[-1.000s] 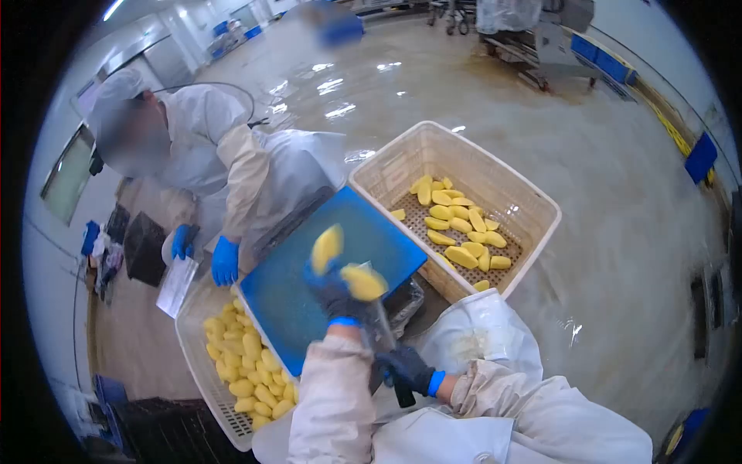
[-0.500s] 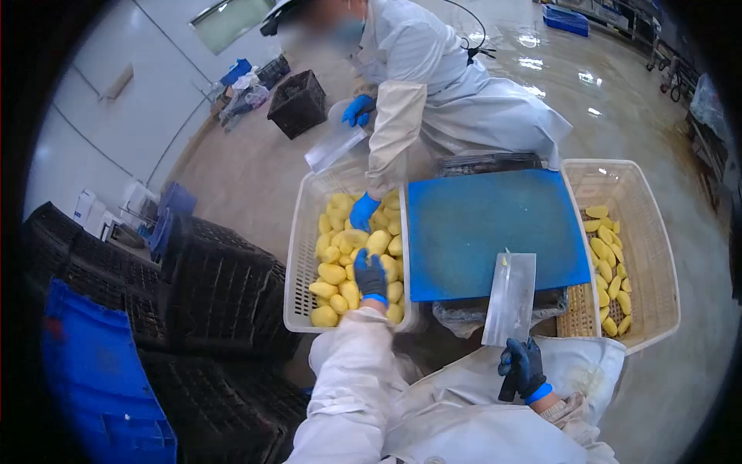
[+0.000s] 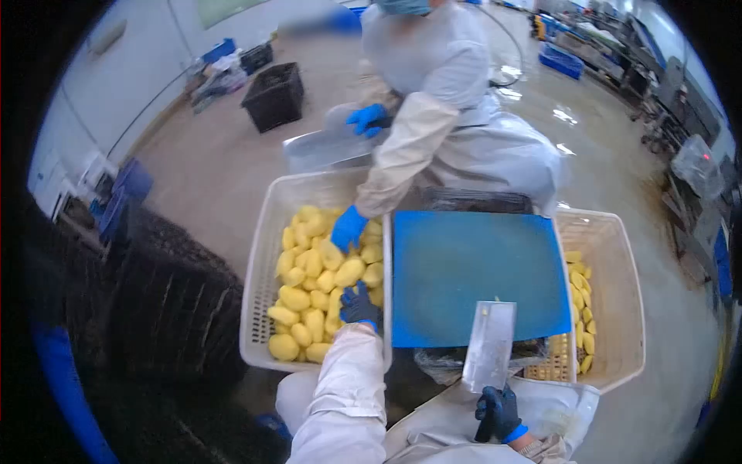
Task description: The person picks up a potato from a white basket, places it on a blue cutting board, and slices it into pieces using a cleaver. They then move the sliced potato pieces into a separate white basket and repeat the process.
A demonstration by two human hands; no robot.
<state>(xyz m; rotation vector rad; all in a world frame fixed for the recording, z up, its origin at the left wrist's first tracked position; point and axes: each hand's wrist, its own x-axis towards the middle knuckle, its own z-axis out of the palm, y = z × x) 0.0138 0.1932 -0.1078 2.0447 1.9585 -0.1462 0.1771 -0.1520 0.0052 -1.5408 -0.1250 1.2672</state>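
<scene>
In a white crate (image 3: 256, 305) lie many peeled yellow potatoes (image 3: 295, 298). My left hand (image 3: 359, 306), in a dark glove with a blue cuff, rests on the potatoes near the crate's right side, fingers somewhat spread. My right hand (image 3: 498, 413), gloved the same way, is closed round the dark handle of a cleaver (image 3: 490, 344). Its broad blade points away from me and overlaps the near edge of a blue cutting board (image 3: 475, 271). Across from me, a co-worker's blue-gloved hand (image 3: 349, 229) touches potatoes in the same crate.
Right of the board stands another pale crate (image 3: 622, 309) holding cut potato pieces (image 3: 580, 298). The co-worker's other hand (image 3: 366, 120) holds a second cleaver (image 3: 321, 149) above the potato crate. Dark stacked crates (image 3: 166, 301) stand at left; a black crate (image 3: 274, 97) sits on the floor behind.
The view has shifted, so the crates and board appear lower and further left. My left hand stays over the potatoes, its fingers now more spread. My right hand still grips the cleaver.
</scene>
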